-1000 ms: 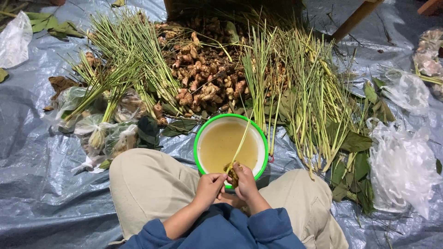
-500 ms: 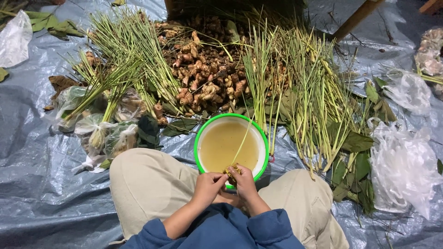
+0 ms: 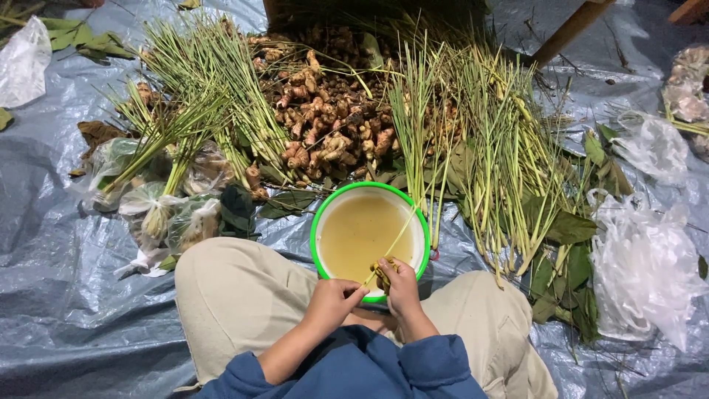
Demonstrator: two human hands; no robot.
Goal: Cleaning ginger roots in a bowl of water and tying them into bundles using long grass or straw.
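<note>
Two hands meet at the lower centre of the frame, over the near rim of a green bowl [image 3: 319,222] of cloudy yellowish water. Left hand [image 3: 330,301] and right hand [image 3: 401,286] both pinch a thin stalk [image 3: 393,243] slanting across the bowl. Roots [image 3: 329,122] and lemongrass [image 3: 509,159] lie beyond, upper centre.

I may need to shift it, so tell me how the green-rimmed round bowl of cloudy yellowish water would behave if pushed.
The green-rimmed round bowl is nearly full, so it is probably heavy and apt to slosh. It sits on crinkled grey plastic sheeting, so it might slide unevenly rather than tip.
</note>
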